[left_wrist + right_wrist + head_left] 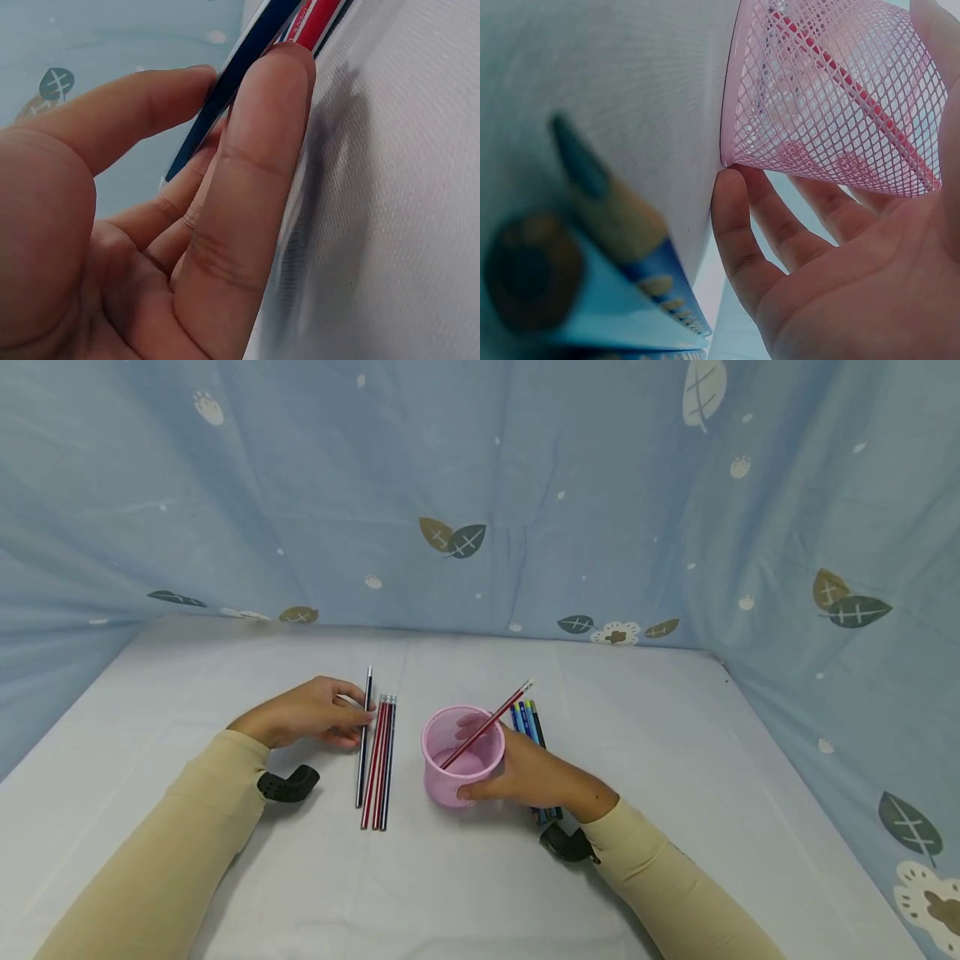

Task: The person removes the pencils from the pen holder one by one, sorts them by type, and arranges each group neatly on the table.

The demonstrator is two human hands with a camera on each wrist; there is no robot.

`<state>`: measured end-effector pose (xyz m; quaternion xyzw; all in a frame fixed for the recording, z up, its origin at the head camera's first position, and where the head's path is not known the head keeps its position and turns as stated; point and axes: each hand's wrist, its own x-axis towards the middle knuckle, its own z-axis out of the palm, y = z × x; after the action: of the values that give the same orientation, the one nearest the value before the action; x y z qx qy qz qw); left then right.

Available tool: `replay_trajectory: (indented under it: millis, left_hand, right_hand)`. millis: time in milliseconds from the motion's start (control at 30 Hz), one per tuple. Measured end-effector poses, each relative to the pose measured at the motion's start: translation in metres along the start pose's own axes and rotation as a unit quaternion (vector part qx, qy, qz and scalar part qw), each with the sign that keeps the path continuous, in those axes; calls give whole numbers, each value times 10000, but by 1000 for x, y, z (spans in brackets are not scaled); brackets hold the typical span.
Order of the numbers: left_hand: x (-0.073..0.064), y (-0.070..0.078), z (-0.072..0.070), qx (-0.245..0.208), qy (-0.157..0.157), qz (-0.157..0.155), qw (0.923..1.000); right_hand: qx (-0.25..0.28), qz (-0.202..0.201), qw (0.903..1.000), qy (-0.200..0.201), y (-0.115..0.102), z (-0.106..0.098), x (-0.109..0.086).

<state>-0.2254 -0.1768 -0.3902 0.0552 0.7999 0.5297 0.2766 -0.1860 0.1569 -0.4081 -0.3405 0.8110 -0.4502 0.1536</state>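
A pink mesh pencil cup stands on the table, and my right hand grips it from the right side, fingers behind and thumb in front. One red striped pencil leans inside the cup; the right wrist view shows it through the mesh. My left hand pinches a dark blue pencil between thumb and fingers, slightly tilted. In the left wrist view the blue pencil crosses the fingertips. Beside it lie several red and dark blue pencils in a row.
Several blue and dark coloured pencils lie right of the cup, partly hidden beneath my right hand and wrist; one sharpened tip shows close up. White cloth covers the table. A blue patterned curtain hangs behind and at the sides.
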Motion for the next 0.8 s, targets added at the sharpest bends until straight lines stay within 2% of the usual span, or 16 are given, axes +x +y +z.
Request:
replay_trajectory:
  millis: [233,433,800]
  left_hand:
    - [0,0,3,212,97,-121,9997]
    - [0,1,6,562,174,-222,9980]
    - [0,5,14,881,319,-223,9954]
  right_hand:
    - [20,48,10000,-31,0,0,-1]
    - [17,67,10000,-7,1,-1,1]
    - [12,94,10000,-4,0,0,0]
